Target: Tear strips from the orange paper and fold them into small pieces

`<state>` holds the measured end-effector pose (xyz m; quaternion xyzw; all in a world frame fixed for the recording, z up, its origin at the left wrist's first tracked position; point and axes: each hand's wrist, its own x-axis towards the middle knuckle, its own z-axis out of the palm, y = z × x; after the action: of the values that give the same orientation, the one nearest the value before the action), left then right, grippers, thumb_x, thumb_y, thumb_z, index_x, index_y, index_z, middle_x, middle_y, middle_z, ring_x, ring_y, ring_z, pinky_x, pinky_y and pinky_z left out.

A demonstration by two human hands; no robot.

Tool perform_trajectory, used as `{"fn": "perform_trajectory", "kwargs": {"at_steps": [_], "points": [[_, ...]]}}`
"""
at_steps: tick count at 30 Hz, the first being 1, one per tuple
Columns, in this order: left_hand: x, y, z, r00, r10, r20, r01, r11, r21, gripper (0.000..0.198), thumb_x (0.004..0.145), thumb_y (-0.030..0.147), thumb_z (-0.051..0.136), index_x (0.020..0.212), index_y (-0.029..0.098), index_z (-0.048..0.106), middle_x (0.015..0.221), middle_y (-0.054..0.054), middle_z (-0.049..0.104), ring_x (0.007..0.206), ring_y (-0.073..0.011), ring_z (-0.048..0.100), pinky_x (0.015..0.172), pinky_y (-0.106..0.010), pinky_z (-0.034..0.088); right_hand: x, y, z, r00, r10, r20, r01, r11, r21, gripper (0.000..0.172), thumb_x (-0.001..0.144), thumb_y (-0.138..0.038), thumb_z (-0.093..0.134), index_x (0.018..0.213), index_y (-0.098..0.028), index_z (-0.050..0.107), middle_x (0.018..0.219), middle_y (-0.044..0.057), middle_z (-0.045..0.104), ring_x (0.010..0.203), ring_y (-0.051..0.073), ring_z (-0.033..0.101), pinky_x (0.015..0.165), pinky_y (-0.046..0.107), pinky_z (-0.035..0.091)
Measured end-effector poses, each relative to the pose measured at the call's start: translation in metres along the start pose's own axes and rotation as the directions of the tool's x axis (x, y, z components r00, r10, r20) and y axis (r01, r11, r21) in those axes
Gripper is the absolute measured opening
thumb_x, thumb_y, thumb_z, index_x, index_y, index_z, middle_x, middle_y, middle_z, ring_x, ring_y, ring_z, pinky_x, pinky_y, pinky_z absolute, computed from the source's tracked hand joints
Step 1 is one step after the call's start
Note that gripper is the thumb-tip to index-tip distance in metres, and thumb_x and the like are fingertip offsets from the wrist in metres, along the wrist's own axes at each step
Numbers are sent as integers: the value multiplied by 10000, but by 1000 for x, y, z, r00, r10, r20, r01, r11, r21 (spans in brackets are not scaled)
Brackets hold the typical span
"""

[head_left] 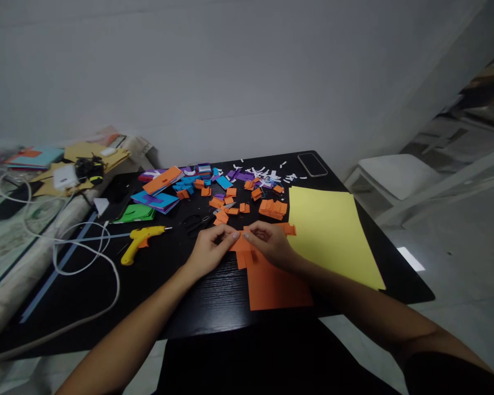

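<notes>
Both hands meet over the near middle of a black table [214,299]. My left hand [214,247] pinches the left side of a small orange paper piece [239,243] between thumb and fingers. From the other side, my right hand [269,241] grips the same piece, its thumb close to the left thumb. Below the right hand lies a larger orange sheet [278,288], partly covered by that hand and forearm. More orange strips stick out around the fingers. A stack of folded orange pieces [273,209] sits just beyond the right hand.
A yellow glue gun [142,241] with a white cord lies at left, near black-handled scissors [197,222]. Large yellow sheets [329,236] cover the right side. Colored paper stacks [156,200], white scraps [267,175] and a phone [312,164] lie toward the back. A white chair [397,176] stands right.
</notes>
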<state>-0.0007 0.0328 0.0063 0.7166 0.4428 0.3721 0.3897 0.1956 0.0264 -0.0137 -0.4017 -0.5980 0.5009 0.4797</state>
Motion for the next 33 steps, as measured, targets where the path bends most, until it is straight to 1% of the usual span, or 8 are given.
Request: {"fn": "perform_trajectory", "kwargs": {"at_steps": [6, 10, 14, 19, 23, 28, 33], "points": [[2, 6, -6, 999, 45, 27, -47, 996, 78, 315, 939, 422, 600, 790, 161, 694, 664, 8, 607, 622, -129, 531, 596, -230, 413, 0, -4, -2, 999, 18, -28, -19, 1000, -5, 218, 849, -403, 705, 812, -190, 679, 758, 17, 701, 699, 156, 648, 682, 312, 543], [2, 5, -8, 998, 34, 51, -37, 997, 63, 292, 943, 395, 589, 790, 161, 672, 672, 15, 582, 632, -124, 514, 611, -229, 408, 2, -2, -3, 998, 66, -26, -64, 997, 48, 225, 827, -412, 726, 802, -192, 684, 769, 20, 719, 719, 159, 660, 717, 321, 554], [3, 2, -7, 998, 23, 51, -25, 998, 50, 295, 939, 394, 586, 774, 161, 657, 658, 20, 558, 617, -121, 495, 599, -228, 396, 3, 4, -3, 994, 109, -3, -109, 991, 82, 234, 816, -424, 737, 816, -197, 685, 803, 24, 739, 751, 163, 684, 757, 328, 567], [4, -1, -7, 999, 18, 29, -20, 999, 43, 299, 939, 397, 582, 775, 161, 662, 651, 19, 545, 609, -123, 487, 592, -230, 391, 4, 10, -2, 989, 146, 32, -149, 974, 169, 340, 692, -398, 852, 912, -200, 686, 847, 16, 758, 774, 167, 720, 786, 340, 599], [4, -2, -7, 999, 33, 27, -34, 999, 39, 286, 931, 392, 599, 775, 163, 671, 658, 17, 558, 613, -123, 495, 596, -232, 398, 4, 10, -2, 986, 159, 49, -165, 967, 195, 336, 670, -366, 871, 911, -210, 697, 874, 25, 770, 816, 183, 736, 838, 378, 608], [5, -2, -6, 1000, 0, 27, -1, 1000, 4, 289, 924, 391, 604, 760, 161, 664, 650, 18, 541, 607, -122, 481, 588, -232, 387, 5, 12, -3, 981, 184, 54, -191, 963, 192, 319, 688, -338, 853, 923, -203, 685, 857, 17, 766, 799, 175, 735, 829, 366, 605], [4, -2, -5, 1000, -26, 16, 26, 999, -39, 290, 917, 388, 608, 737, 162, 636, 645, 24, 519, 610, -120, 462, 589, -234, 366, 4, 11, -1, 985, 155, 77, -168, 965, 199, 332, 718, -296, 821, 997, -219, 659, 873, 1, 754, 741, 142, 706, 763, 320, 593]]}}
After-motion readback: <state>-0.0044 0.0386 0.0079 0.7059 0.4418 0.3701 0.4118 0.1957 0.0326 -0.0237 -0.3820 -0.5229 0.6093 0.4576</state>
